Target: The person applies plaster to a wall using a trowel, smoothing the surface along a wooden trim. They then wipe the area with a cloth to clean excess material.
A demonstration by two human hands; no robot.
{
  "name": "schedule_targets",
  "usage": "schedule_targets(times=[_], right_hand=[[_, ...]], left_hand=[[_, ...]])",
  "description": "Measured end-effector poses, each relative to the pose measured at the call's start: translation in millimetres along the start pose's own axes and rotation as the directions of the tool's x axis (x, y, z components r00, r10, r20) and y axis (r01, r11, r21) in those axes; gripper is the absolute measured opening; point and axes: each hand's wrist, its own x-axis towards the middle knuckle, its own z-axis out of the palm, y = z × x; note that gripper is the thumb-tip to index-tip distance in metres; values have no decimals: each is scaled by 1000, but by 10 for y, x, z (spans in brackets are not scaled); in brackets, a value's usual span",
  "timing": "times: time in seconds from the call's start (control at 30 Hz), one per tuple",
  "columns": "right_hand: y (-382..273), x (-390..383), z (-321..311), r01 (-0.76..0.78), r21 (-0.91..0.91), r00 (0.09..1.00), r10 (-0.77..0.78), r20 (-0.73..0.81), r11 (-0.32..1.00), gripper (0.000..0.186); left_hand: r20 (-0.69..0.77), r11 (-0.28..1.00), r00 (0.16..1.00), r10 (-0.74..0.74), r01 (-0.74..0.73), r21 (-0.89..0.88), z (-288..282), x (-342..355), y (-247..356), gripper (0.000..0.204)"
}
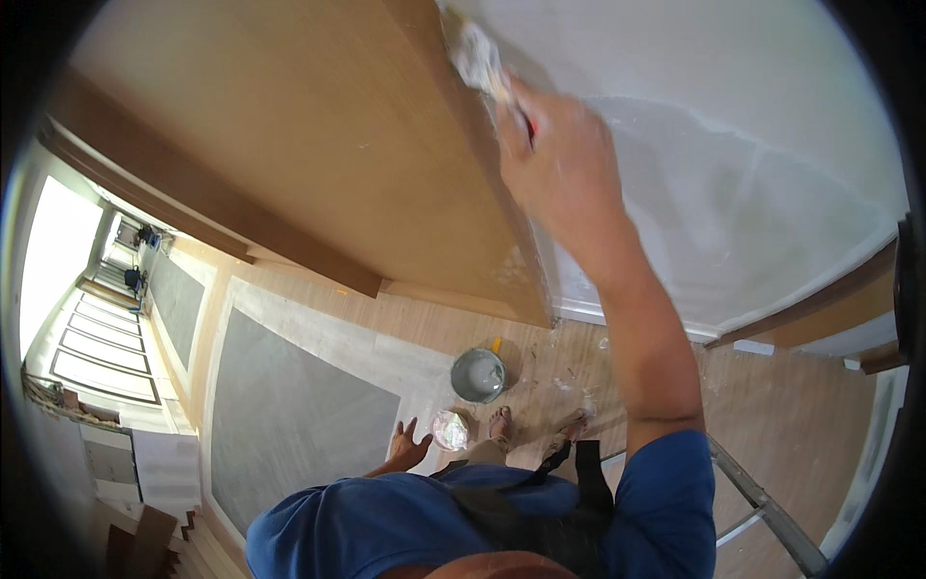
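Observation:
My right hand (559,159) is raised and closed around a paintbrush (479,63), slightly blurred, its head smeared white. The brush is up where the brown wooden panel (318,116) meets the white wall (772,77). A duller, greyish patch (714,203) spreads over the wall beside my forearm. Down low, my left hand (410,449) hangs with its fingers apart and nothing in them. Nearest to it is a small tub (449,429) with whitish, streaked contents. Beyond that stands a dark bucket (477,375) holding pale liquid, with a yellow piece at its rim.
A metal stepladder (762,502) stands at the lower right. White spots and scraps mark the wood-look floor (569,386) by my feet. Pale sheeting (328,338) borders a grey floor area (289,415) on the left. Bright windows (58,251) lie at the far left.

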Motion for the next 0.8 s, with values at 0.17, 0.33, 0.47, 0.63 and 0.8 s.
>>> schedule_targets(times=[0.17, 0.33, 0.47, 0.63, 0.8], right_hand=[[678, -874, 255, -277, -19, 940, 275, 204, 961, 39], [1630, -2091, 761, -311, -16, 934, 309, 181, 950, 43], [2527, -3185, 1167, -293, -88, 933, 305, 192, 952, 56], [3678, -4600, 1838, -314, -150, 922, 339, 189, 937, 69], [4579, -5688, 2389, -289, -203, 930, 325, 174, 936, 77]], left_hand=[[-5, 997, 1000, -4, 5, 77, -224, 439, -236, 85], [-55, 996, 998, -24, 28, 86, -93, 880, -235, 81], [91, 989, 996, 0, -13, 146, 405, 1146, -121, 81], [281, 989, 959, 16, -57, 138, 1424, 1289, -236, 81], [471, 973, 882, -23, -88, 213, 2041, 1259, -386, 92]])
